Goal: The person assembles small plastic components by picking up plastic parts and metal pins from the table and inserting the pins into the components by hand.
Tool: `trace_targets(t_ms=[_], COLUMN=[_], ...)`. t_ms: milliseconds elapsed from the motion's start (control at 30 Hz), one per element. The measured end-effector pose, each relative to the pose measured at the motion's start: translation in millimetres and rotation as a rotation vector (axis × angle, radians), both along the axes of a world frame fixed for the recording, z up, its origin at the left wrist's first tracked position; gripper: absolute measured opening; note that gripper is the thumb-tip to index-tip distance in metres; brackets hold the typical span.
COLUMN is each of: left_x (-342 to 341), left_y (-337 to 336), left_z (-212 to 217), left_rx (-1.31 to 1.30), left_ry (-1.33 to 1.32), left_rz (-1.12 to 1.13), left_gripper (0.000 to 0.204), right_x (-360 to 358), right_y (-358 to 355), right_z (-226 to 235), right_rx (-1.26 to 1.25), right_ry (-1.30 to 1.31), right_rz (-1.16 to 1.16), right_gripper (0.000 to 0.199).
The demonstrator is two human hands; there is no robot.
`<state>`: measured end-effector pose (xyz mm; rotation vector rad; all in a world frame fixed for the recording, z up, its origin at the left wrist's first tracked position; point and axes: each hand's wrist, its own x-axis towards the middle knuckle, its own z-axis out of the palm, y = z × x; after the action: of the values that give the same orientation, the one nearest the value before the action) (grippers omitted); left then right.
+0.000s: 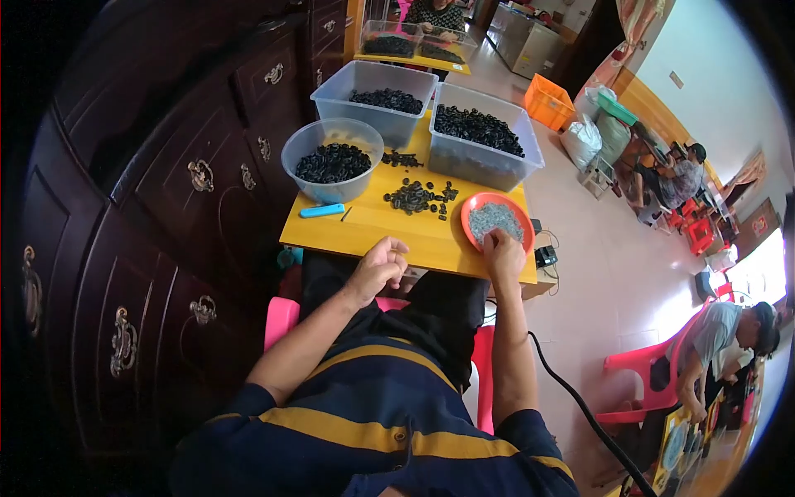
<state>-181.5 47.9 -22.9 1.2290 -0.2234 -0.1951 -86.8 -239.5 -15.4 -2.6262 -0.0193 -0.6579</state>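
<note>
My right hand (pixel 503 257) reaches over the near rim of an orange-red dish (pixel 468 205), fingertips pinched down among many small silvery-grey pieces (pixel 492 217). What they grip is too small to make out. Just off the table's near edge, my left hand (pixel 379 269) is curled, thumb close to the index finger; anything inside it is hidden. Between the dish and a round tub lies a loose pile of small black ring-like parts (pixel 408 197), with a few more parts (pixel 442 210) beside the dish.
A round clear tub (pixel 291 157) and two rectangular clear bins (pixel 325 104) (pixel 497 170) hold black parts on the yellow table (pixel 331 238). A blue-handled tool (pixel 323 210) lies at the left. Dark cabinets (pixel 190 224) flank the left side. Other people sit ahead and to the right.
</note>
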Motion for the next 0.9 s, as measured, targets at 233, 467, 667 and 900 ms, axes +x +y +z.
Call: trace_targets(t_ms=[233, 467, 667, 900], left_x=[1, -2, -11, -15], left_y=[-2, -6, -13, -20], left_z=[1, 8, 15, 15], left_rx=[0.011, 0.034, 0.327, 0.515], left_ry=[0.021, -0.128, -0.393, -0.537], left_rz=[0.003, 0.119, 0.203, 0.243], left_gripper=[0.031, 0.036, 0.035, 0.034], right_x=[2, -48, -90, -95], right_y=[1, 48, 81, 86], right_z=[8, 5, -5, -23], right_rx=[0.037, 0.767, 1.223, 1.542], right_ry=[-0.083, 0.321, 0.843, 1.004], right_rz=[0.014, 0.493, 0.670, 0.674], right_gripper=[0.017, 0.018, 0.019, 0.019])
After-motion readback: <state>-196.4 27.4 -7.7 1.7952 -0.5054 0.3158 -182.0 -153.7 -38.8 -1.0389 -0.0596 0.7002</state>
